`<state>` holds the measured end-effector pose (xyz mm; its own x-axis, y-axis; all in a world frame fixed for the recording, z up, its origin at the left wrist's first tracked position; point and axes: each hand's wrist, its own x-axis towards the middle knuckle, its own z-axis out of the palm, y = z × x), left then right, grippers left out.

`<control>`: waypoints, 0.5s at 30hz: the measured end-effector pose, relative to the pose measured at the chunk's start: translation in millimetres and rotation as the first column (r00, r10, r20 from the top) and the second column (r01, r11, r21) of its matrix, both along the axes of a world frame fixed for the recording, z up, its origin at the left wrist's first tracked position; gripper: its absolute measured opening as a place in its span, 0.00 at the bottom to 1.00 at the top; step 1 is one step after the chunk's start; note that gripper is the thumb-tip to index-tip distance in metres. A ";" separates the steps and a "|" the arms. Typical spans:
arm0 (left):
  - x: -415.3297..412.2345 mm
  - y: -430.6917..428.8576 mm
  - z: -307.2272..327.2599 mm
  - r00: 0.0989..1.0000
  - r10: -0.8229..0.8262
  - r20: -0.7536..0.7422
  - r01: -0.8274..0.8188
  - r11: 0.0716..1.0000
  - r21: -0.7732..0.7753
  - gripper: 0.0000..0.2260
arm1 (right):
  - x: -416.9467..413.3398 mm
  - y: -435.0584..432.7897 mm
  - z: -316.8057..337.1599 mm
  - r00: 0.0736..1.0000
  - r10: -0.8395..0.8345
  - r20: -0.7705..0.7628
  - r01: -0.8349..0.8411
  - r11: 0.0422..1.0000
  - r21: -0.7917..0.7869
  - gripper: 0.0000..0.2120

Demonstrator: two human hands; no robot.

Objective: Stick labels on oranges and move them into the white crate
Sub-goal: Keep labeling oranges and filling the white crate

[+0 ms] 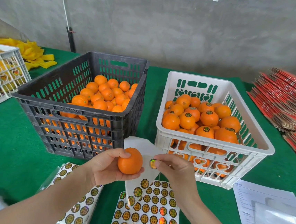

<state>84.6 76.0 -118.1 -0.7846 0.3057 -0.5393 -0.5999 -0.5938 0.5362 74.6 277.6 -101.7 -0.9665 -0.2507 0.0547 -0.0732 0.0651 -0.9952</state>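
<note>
The left hand [107,167] holds 1 orange [129,161] above the near edge of the green tabletop [10,143]; its grip is clamped on the fruit, thumb on top and fingers cupped beneath. No label shows on the visible side of this orange. The right hand [177,172] is just to the right of it, its grip pinched together on a round shiny label [153,164] between thumb and forefinger. The label is just beside the orange and does not touch it. Below the hands lies a sticker sheet [146,214] with rows of the same round labels, and a bare white flap of backing [140,145] curls up from it behind the orange. A second pack of stickers [80,210] lies under the left forearm. Farther back stand 2 crates side by side: the black crate [82,109] on the left holds plain oranges [107,93], and the white crate [213,141] on the right holds labelled oranges [209,117], many with a dark round sticker on top. At the left edge is another pale crate [4,72], with yellow foam netting [33,54] behind it. On the right lie printed papers [261,198] and a stack of flat red cartons [285,103].
</note>
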 end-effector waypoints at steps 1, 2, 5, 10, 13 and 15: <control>-0.3 1.4 -0.2 1.000 -0.006 -0.016 0.006 1.000 -0.004 0.43 | 0.8 -4.7 1.1 1.000 0.010 0.003 -0.010 1.000 0.006 0.13; -0.2 2.8 0.2 0.999 -0.016 -0.034 0.015 1.000 -0.007 0.41 | 1.6 -8.8 1.7 1.000 0.019 0.003 -0.019 1.000 0.006 0.12; 1.5 6.0 2.9 0.997 -0.028 -0.073 0.028 1.000 -0.002 0.31 | 3.6 -19.2 2.3 0.999 0.035 -0.006 -0.035 0.999 0.006 0.11; 3.0 8.0 5.3 0.996 0.009 -0.092 -0.011 1.000 -0.019 0.36 | 3.9 -29.8 0.1 0.998 0.012 -0.060 -0.008 0.997 0.080 0.13; 3.4 7.5 6.3 0.994 0.008 -0.109 -0.011 1.000 -0.027 0.40 | 4.2 -31.9 -2.1 0.995 -0.034 -0.090 0.041 0.996 0.078 0.11; 3.4 7.9 5.7 0.993 0.007 -0.119 -0.010 1.000 -0.026 0.38 | 5.4 -33.4 -4.7 0.995 -0.069 -0.077 0.074 0.996 0.053 0.10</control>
<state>87.9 83.8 -112.3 -0.8459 0.2860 -0.4502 -0.5265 -0.5830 0.6188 80.1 244.2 -106.4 -0.9758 -0.1857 0.1151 -0.1402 0.1282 -0.9818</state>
